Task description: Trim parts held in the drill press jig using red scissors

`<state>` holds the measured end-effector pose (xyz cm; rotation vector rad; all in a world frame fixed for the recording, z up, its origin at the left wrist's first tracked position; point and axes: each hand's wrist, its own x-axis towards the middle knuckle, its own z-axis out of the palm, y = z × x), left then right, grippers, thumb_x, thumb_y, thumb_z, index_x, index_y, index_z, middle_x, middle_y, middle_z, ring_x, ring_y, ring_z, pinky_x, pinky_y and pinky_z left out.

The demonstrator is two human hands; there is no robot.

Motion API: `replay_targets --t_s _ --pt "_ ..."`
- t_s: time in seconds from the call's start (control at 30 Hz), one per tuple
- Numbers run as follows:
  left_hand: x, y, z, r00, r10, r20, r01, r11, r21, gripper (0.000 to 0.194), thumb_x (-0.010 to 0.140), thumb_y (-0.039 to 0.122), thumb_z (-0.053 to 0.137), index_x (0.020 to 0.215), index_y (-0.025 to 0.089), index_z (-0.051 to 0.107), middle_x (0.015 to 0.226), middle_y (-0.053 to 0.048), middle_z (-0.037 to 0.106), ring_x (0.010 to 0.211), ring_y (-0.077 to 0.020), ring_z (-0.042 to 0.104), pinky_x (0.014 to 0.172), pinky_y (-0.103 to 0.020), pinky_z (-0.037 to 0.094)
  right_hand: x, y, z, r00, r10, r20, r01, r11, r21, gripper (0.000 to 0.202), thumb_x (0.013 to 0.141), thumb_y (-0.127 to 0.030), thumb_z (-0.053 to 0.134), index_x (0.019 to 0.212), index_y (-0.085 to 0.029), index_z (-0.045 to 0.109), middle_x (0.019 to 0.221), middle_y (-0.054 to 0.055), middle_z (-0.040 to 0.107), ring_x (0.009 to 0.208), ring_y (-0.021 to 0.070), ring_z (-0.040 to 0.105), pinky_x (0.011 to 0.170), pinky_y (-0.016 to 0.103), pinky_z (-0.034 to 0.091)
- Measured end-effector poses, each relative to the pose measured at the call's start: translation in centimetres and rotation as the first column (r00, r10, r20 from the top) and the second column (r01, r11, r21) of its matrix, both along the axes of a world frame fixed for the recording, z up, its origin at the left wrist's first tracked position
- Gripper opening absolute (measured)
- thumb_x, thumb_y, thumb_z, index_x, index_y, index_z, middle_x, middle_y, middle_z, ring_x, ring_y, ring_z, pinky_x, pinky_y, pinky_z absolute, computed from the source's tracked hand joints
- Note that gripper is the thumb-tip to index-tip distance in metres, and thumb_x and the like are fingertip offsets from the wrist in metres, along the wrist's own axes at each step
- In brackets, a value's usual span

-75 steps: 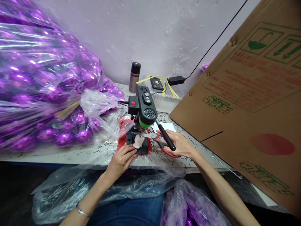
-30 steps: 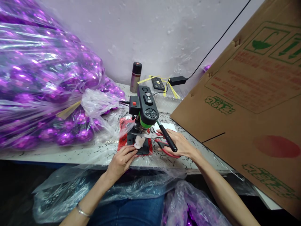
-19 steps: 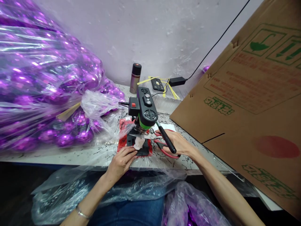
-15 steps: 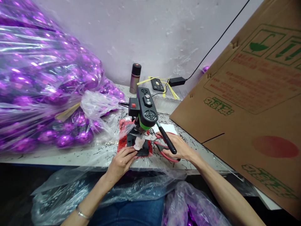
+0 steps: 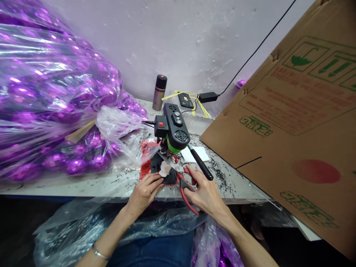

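Observation:
My left hand pinches the lower edge of a small pale pink, irregular piece over a black plate. My right hand has its fingers in the red and grey handles of a pair of scissors. The scissors' blades point up and left, close beside the pale piece; whether they touch it I cannot tell. Just behind stands what looks like a small black and green bench drill, its black-gripped lever hanging over toward my right hand. A red sheet lies under the black plate.
Clear bags of shiny purple balls fill the left side. A large cardboard box leans in from the right. Behind the drill are a spray can, a phone and a black power adapter. Dark shavings litter the white table.
My right hand has moved down and turned, swinging the scissors from nearly level to a steep slant. The left hand still holds the pale piece in nearly the same spot.

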<state>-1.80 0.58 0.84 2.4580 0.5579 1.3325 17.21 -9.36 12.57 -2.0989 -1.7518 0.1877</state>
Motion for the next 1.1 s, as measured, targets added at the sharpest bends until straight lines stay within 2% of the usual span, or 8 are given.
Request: replay_targets --t_s 0.1,0.33,0.5,0.6,0.73,0.93,1.03,1.1 --pt "0.0 0.0 0.0 1.000 -0.001 0.007 0.001 1.000 0.006 0.018 0.092 0.019 0.058 0.106 0.019 0.069 0.100 -0.007 0.073 0.096 -0.0195 0.069 0.092 -0.039 0.057 1.8 0.9 0.8 0.995 0.095 0.011 -0.094 0.994 -0.048 0.049 0.068 -0.020 0.058 0.116 -0.024 0.067 0.095 0.005 0.072 0.080 0.0223 0.066 0.072 0.032 0.051" --pt "0.1 0.0 -0.2 1.000 0.010 -0.024 -0.009 1.000 0.007 0.019 0.093 0.019 0.056 0.107 0.019 0.069 0.100 -0.008 0.073 0.097 -0.0201 0.069 0.094 -0.041 0.056 5.0 3.5 4.1 0.967 0.250 -0.041 -0.253 0.953 -0.167 0.045 0.062 -0.019 0.063 0.105 -0.021 0.073 0.080 0.003 0.070 0.067 0.0186 0.059 0.062 0.028 0.045" --pt "0.1 0.0 -0.6 1.000 0.014 -0.024 -0.014 1.000 0.000 0.019 0.093 0.019 0.056 0.108 0.019 0.069 0.101 -0.008 0.072 0.099 -0.0205 0.068 0.094 -0.041 0.056 5.0 3.1 3.1 0.951 0.260 -0.169 -0.293 0.930 -0.222 0.041 0.071 -0.024 0.064 0.111 -0.021 0.072 0.074 -0.002 0.069 0.064 0.0167 0.061 0.055 0.024 0.045" --pt "0.1 0.0 -0.4 1.000 0.003 -0.015 -0.003 1.000 0.011 0.019 0.093 0.019 0.057 0.108 0.019 0.068 0.101 -0.008 0.072 0.098 -0.0200 0.068 0.093 -0.040 0.057 5.0 2.9 2.3 0.937 0.253 -0.240 -0.308 0.923 -0.230 0.036 0.077 -0.029 0.063 0.111 -0.020 0.072 0.087 0.000 0.073 0.077 0.0202 0.067 0.064 0.027 0.052" --pt "0.1 0.0 -0.1 1.000 0.006 0.004 -0.006 0.999 0.038 0.017 0.092 0.017 0.057 0.106 0.017 0.068 0.100 -0.007 0.073 0.097 -0.0196 0.068 0.092 -0.039 0.057 4.8 3.0 2.6 0.930 0.251 -0.270 -0.317 0.917 -0.243 0.034 0.076 -0.036 0.068 0.106 -0.021 0.074 0.097 0.001 0.075 0.085 0.0227 0.069 0.073 0.031 0.055" --pt "0.1 0.0 0.1 1.000 -0.007 0.022 0.006 1.000 0.030 0.019 0.092 0.017 0.057 0.108 0.018 0.068 0.101 -0.007 0.073 0.097 -0.0193 0.068 0.092 -0.038 0.057 3.9 2.1 3.0 0.983 0.164 -0.087 -0.177 0.970 -0.167 0.051 0.071 -0.022 0.062 0.122 -0.024 0.067 0.103 0.005 0.073 0.086 0.0250 0.067 0.077 0.036 0.053" --pt "0.1 0.0 0.2 1.000 -0.004 0.022 0.003 0.999 0.033 0.018 0.092 0.017 0.058 0.107 0.018 0.068 0.100 -0.007 0.073 0.096 -0.0189 0.068 0.091 -0.037 0.057 3.7 1.6 2.7 0.985 0.132 0.112 -0.124 0.990 -0.073 0.060 0.068 -0.024 0.061 0.128 -0.021 0.063 0.108 0.011 0.071 0.091 0.0297 0.065 0.080 0.041 0.051" --pt "0.1 0.0 0.2 1.000 0.000 0.018 -0.001 0.999 0.042 0.017 0.092 0.017 0.057 0.106 0.018 0.068 0.100 -0.007 0.073 0.095 -0.0190 0.068 0.090 -0.037 0.058 3.8 1.6 2.5 0.982 0.127 0.142 -0.121 0.991 -0.052 0.060 0.067 -0.025 0.061 0.127 -0.021 0.064 0.107 0.010 0.072 0.090 0.0297 0.065 0.079 0.040 0.051"
